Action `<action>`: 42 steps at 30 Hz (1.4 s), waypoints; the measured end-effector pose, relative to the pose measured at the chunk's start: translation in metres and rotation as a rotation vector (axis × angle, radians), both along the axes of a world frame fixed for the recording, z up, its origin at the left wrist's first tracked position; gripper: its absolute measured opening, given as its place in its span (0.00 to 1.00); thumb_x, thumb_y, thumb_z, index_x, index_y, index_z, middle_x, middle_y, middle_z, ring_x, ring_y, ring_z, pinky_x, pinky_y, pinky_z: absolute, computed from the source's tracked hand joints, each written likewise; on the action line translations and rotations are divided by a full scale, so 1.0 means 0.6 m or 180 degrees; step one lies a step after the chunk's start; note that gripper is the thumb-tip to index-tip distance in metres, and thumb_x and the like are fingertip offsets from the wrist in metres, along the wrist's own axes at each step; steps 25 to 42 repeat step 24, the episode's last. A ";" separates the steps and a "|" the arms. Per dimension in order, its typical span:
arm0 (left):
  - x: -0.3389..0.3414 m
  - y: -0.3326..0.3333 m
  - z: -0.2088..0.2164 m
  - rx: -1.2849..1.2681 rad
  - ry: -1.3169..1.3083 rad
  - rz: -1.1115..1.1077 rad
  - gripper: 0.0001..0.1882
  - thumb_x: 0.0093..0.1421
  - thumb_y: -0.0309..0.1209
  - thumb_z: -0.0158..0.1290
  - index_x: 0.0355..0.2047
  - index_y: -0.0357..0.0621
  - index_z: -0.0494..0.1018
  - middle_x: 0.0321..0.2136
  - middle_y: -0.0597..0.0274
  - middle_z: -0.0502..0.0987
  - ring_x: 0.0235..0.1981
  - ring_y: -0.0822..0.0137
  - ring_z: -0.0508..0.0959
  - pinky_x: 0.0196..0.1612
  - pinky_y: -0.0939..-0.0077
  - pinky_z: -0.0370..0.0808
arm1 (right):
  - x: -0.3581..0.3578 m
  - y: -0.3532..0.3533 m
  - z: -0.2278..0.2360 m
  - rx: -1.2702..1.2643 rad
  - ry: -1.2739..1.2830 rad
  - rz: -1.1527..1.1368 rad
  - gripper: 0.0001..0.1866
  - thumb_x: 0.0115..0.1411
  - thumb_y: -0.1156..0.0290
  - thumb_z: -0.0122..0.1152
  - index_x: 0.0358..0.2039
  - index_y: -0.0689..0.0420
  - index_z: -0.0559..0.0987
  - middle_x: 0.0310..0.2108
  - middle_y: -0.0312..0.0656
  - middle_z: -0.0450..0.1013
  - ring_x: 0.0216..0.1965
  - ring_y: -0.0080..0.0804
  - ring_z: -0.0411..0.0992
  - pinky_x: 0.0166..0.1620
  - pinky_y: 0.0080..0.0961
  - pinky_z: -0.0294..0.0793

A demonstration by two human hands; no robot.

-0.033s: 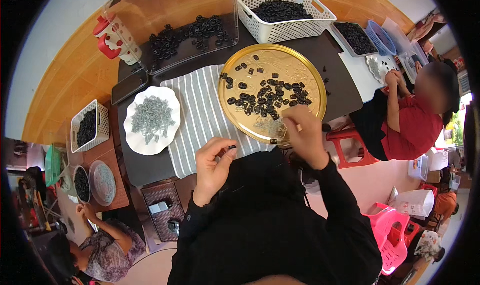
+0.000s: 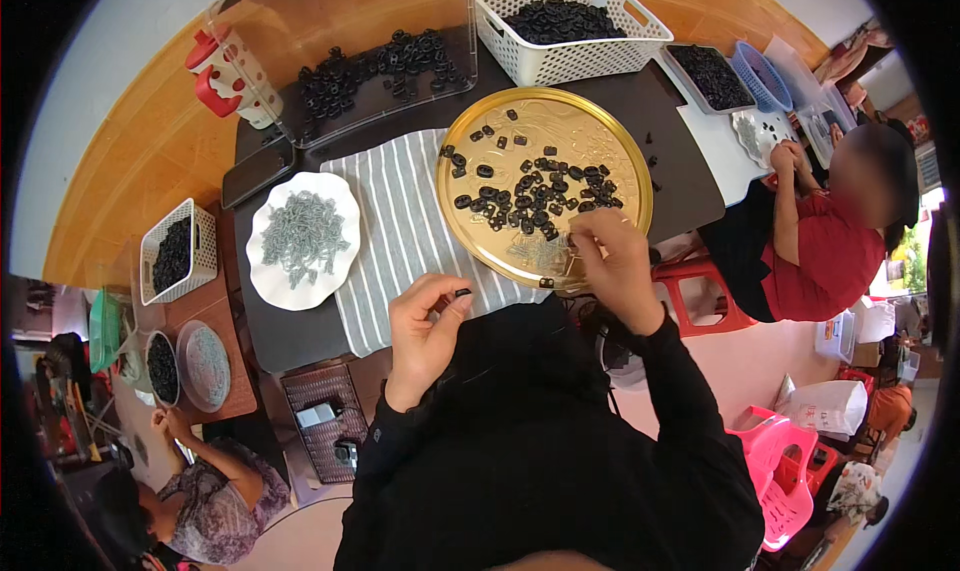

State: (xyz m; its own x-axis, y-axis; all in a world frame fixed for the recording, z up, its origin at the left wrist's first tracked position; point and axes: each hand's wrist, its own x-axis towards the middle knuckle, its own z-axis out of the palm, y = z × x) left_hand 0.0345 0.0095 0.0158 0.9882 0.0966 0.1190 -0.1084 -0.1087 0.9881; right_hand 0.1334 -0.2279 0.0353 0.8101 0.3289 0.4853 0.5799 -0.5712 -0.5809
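My left hand (image 2: 422, 333) pinches a small black plastic piece (image 2: 462, 293) between thumb and forefinger, over the near edge of a grey-and-white striped cloth (image 2: 390, 231). My right hand (image 2: 618, 266) is at the near right rim of a round golden tray (image 2: 456, 136), fingers curled together; what they hold, if anything, is too small to make out. Beside its fingertips lies a small heap of clear, thin pieces (image 2: 540, 254). Many small black pieces (image 2: 535, 196) with holes are scattered over the tray.
A white scalloped plate (image 2: 340, 193) of grey clip-like pieces stands left of the cloth. Behind are a clear bin (image 2: 440, 93) and a white basket (image 2: 535, 66) of black parts. A phone (image 2: 258, 174) lies at left. Two people (image 2: 830, 236) (image 2: 215, 501) work at either side.
My right hand has shifted slightly to the right at the tray's rim. My left hand still pinches the black piece, almost unmoved.
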 end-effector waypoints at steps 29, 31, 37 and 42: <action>0.025 -0.005 -0.024 0.2333 -0.0924 0.1377 0.06 0.48 0.19 0.60 0.29 0.37 0.78 0.29 0.56 0.75 0.33 0.55 0.69 0.36 0.64 0.68 | 0.052 -0.009 -0.010 -0.1497 0.0263 0.0736 0.23 0.46 0.79 0.58 0.46 0.60 0.71 0.36 0.54 0.73 0.41 0.50 0.72 0.46 0.41 0.70; 0.025 -0.005 -0.024 0.2333 -0.0924 0.1377 0.06 0.48 0.19 0.60 0.29 0.37 0.78 0.29 0.56 0.75 0.33 0.55 0.69 0.36 0.64 0.68 | 0.052 -0.009 -0.010 -0.1497 0.0263 0.0736 0.23 0.46 0.79 0.58 0.46 0.60 0.71 0.36 0.54 0.73 0.41 0.50 0.72 0.46 0.41 0.70; 0.025 -0.005 -0.024 0.2333 -0.0924 0.1377 0.06 0.48 0.19 0.60 0.29 0.37 0.78 0.29 0.56 0.75 0.33 0.55 0.69 0.36 0.64 0.68 | 0.052 -0.009 -0.010 -0.1497 0.0263 0.0736 0.23 0.46 0.79 0.58 0.46 0.60 0.71 0.36 0.54 0.73 0.41 0.50 0.72 0.46 0.41 0.70; 0.025 -0.005 -0.024 0.2333 -0.0924 0.1377 0.06 0.48 0.19 0.60 0.29 0.37 0.78 0.29 0.56 0.75 0.33 0.55 0.69 0.36 0.64 0.68 | 0.052 -0.009 -0.010 -0.1497 0.0263 0.0736 0.23 0.46 0.79 0.58 0.46 0.60 0.71 0.36 0.54 0.73 0.41 0.50 0.72 0.46 0.41 0.70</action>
